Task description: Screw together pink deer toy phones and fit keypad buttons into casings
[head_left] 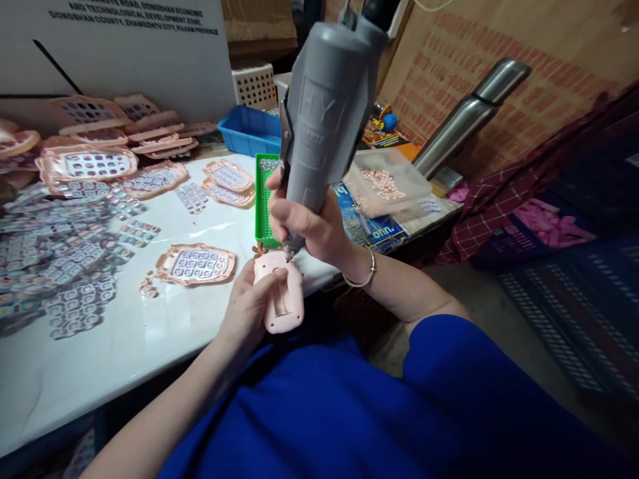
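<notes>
My left hand is closed around a pink plastic toy casing, its thumb lying across the back. The casing shows small screw holes at its corners, a battery recess and brown antler-like bits at its top. In my right hand is a grey electric screwdriver, held upright with its tip down at the casing's upper right corner. Whether a screw sits under the tip is too small to tell. Just beyond the casing stands a green basket with small metal screws at its far end.
Left of my hands lies a pink shell with a keypad. Keypad sheets are heaped at the far left, with stacked pink shells behind. A blue bin, a clear tub of pink pieces and a steel flask stand farther back.
</notes>
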{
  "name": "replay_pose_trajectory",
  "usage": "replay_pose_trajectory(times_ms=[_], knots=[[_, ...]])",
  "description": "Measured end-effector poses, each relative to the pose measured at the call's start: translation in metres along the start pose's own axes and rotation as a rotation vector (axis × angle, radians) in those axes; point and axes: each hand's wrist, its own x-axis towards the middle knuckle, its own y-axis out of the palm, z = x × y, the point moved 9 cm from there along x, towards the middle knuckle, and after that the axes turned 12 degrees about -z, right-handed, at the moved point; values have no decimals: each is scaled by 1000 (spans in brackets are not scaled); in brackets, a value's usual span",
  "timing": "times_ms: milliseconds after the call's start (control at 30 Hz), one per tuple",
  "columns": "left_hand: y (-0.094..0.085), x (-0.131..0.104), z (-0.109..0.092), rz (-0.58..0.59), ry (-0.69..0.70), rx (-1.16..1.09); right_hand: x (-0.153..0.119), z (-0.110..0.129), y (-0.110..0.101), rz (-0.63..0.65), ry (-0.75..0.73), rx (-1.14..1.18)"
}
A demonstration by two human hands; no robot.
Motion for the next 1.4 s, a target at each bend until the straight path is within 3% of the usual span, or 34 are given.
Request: replay_pose_trajectory(times_ms=[67,133,233,333,500,700,833,1033,1200,1400], knots=[[1,-1,-1,-1,-6,12,10,8,-6,14,-53,146],[1,-1,0,-6,-22,24,23,14,-24,-62,-134,192],[0,-1,2,-13,-46,46,39,5,-54,-233,-184,46],[-1,0,2,-24,-55,61,48,-15,-70,-290,-192,-83],[-1,0,3,-39,-68,65,48,-33,-77,-338,-184,-83],[-1,-1,3,-34,-70,71,46,-38,-75,-354,-167,68],[0,-1,3,-26,-63,69,46,-40,-78,-361,-179,32],[1,0,3,-14,-39,45,44,-8,-65,-333,-205,33],[3,1,4,29,-31,21,19,32,-25,-180,-226,315],[5,0,0,65,6,-2,-4,30,16,-27,-116,239]])
